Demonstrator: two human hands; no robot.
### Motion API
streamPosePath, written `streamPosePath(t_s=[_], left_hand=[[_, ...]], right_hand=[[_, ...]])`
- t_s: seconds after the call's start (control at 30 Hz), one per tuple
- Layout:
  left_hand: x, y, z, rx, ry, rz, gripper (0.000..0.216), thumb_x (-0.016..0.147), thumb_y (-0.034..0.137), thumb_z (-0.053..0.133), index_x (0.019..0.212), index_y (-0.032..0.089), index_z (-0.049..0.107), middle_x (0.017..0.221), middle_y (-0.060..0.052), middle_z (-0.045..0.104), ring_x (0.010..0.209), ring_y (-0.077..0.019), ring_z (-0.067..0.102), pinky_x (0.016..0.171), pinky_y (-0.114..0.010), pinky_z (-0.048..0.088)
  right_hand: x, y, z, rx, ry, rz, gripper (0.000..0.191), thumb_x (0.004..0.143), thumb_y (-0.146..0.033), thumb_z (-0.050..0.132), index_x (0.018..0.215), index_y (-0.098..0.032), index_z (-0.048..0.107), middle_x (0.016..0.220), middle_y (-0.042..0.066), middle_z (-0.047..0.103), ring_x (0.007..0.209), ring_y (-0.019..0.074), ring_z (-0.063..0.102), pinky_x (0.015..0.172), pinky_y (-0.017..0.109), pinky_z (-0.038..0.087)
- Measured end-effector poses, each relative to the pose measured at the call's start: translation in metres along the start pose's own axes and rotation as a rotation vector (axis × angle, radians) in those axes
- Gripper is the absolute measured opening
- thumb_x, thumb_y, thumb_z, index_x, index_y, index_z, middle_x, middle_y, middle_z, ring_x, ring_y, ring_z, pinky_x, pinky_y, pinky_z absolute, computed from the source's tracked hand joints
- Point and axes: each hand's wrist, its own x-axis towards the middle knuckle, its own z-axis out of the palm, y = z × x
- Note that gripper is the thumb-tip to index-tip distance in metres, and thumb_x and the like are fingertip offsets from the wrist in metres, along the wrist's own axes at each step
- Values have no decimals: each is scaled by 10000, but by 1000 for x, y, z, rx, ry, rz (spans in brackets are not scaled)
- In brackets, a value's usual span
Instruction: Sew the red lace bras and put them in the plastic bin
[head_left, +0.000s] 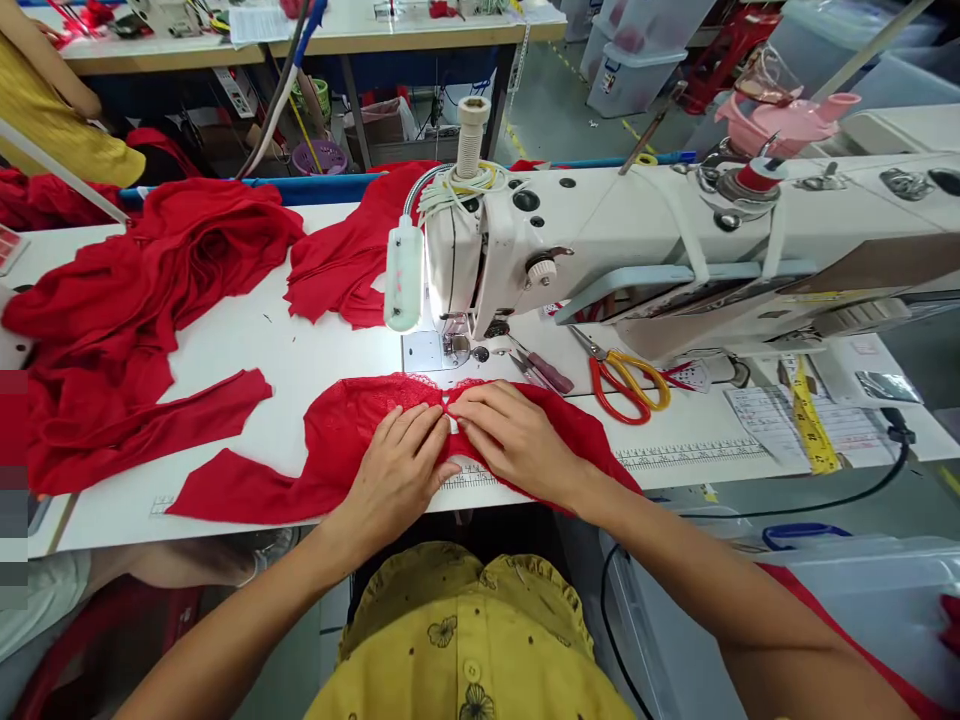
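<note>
– Workshop all round, seen from the head view: a second table stands at the back, with plastic tubs stacked beyond its right end and a person in a yellow top at upper left. What's on the near table?

– A white sewing machine, its needle end just beyond the hands. Heaped red fabric covers much of the left side.

– And the piece being worked on?

– That's the red lace-edged cloth, lying along the front edge, under both hands.

– How are they placed?

– Left hand palm down, thumb apart from the fingers. Right hand has its fingers bent onto the cloth. Their fingertips nearly meet at a small white gap in the red. Whether either one pinches the cloth, I can't tell.

– Tools nearby?

– Scissors with red and yellow handles, right of the machine's needle; a purple-handled tool beside them; a yellow tape measure farther right, over some papers.
</note>
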Motion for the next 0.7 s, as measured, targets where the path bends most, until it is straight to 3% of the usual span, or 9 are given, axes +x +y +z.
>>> streamPosePath(t_s=[0.27, 0.47, 0.7], left_hand=[[-2, -4, 3, 69, 10, 50, 475, 971, 406, 591, 1387, 177, 584, 1421, -178, 604, 1350, -354, 527, 1176, -559, 311], [0, -2, 2, 49, 9, 17, 444, 964, 410, 599, 1365, 218, 603, 1409, -153, 619, 1338, -347, 537, 1178, -562, 304], [1, 0, -3, 98, 6, 16, 471, 997, 411, 543, 1422, 209, 539, 1410, -140, 618, 1307, -318, 550, 1166, -524, 305]], right_hand=[[11, 7, 12, -227, -184, 39, 330, 1014, -173, 451, 1301, -149, 612, 1104, 123, 649, 972, 248, 528, 822, 389, 507], [11, 4, 0, -12, -142, 84, 327, 1030, -148, 395, 1279, -192, 602, 1121, 104, 622, 1030, 218, 565, 901, 372, 513], [-1, 3, 7, -160, -173, 50, 285, 1026, -296, 489, 1228, -180, 653, 1157, 122, 665, 1033, 252, 574, 870, 416, 507]])
